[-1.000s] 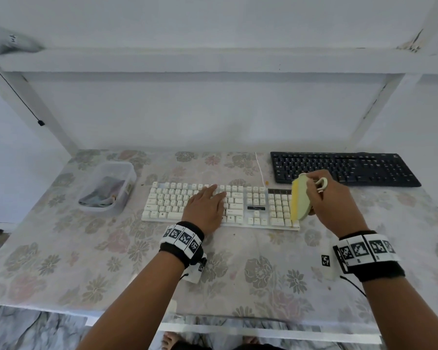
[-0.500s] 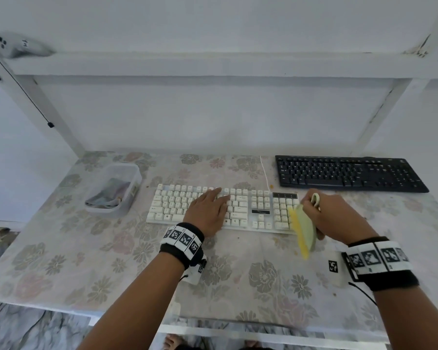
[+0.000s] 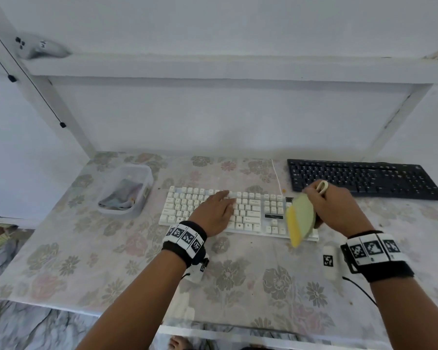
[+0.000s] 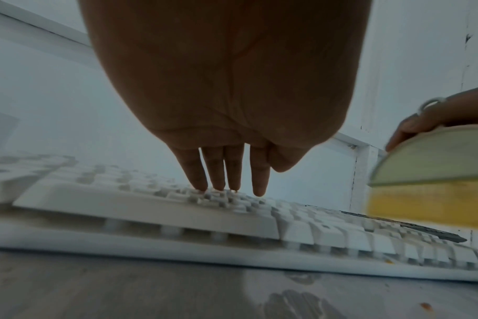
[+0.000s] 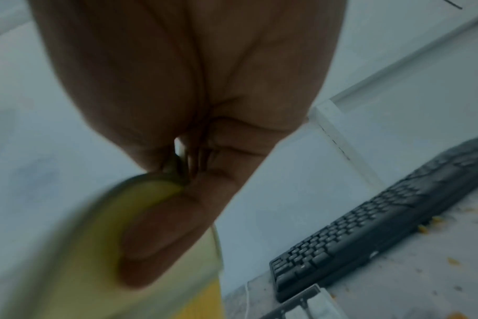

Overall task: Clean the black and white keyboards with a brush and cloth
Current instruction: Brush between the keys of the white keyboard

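Note:
A white keyboard lies mid-table on the floral cloth. My left hand rests flat on its keys with straight fingers, holding it steady. My right hand grips a pale green brush with yellow bristles over the keyboard's right end, at the number pad. In the right wrist view the brush is blurred by motion. The black keyboard sits at the back right, beyond my right hand, also in the right wrist view.
A clear plastic tub holding a folded cloth stands left of the white keyboard. A white cable runs back between the keyboards. Orange crumbs dot the table near the black keyboard. A white shelf frame stands above the table's back.
The brush swept from the back of the number pad down toward the keyboard's front edge, then came back up over the pad. The left hand has stayed put on the keys.

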